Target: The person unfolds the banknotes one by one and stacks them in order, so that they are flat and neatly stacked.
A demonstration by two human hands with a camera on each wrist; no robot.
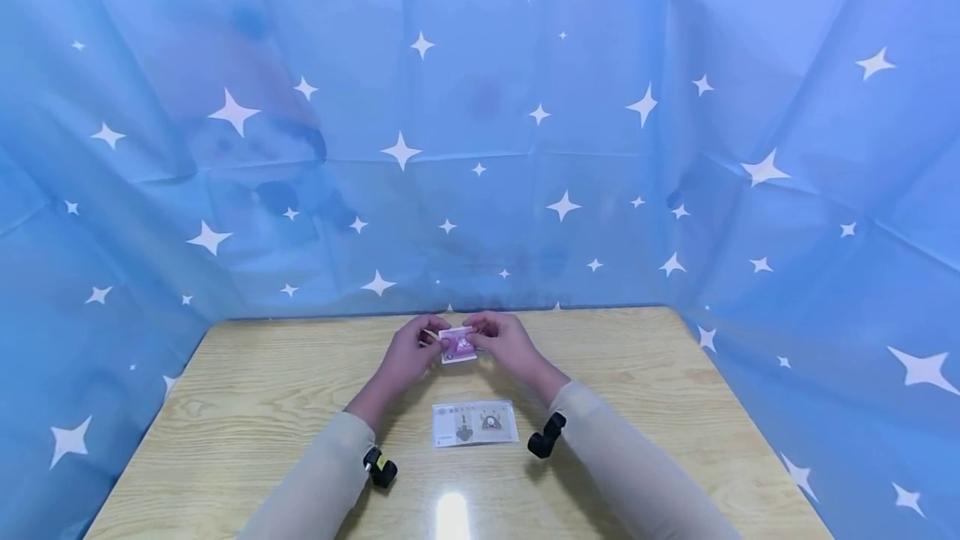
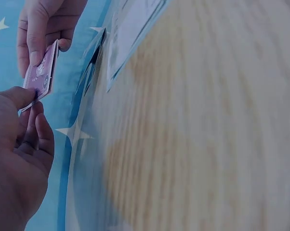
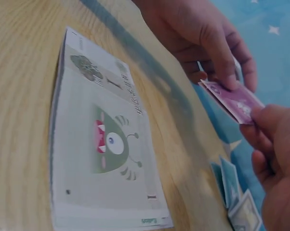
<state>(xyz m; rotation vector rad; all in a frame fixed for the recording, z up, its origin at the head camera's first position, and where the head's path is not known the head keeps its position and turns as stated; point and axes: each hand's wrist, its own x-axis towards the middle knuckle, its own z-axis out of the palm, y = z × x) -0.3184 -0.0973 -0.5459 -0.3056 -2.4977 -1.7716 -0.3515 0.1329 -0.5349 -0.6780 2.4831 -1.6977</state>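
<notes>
Over the far part of the table, both hands hold a small folded purple play banknote (image 1: 459, 345). My left hand (image 1: 410, 350) pinches its left side between thumb and fingers. At the other side, the thumb and fingers of my right hand (image 1: 508, 342) pinch it too. The left wrist view shows the note's folded layers (image 2: 42, 74) edge-on. Closer to me, a flat pale play banknote (image 1: 475, 423) lies on the table, printed with a green one-eyed monster (image 3: 111, 139) and a tree. More paper shows under its edge in the right wrist view.
Beyond the hands, in the right wrist view, stand a folded teal note (image 3: 228, 183) and a folded yellowish one (image 3: 246, 214). The wooden table (image 1: 285, 407) ends at a blue star-patterned curtain (image 1: 480, 223). Each wrist wears a small black camera (image 1: 546, 437).
</notes>
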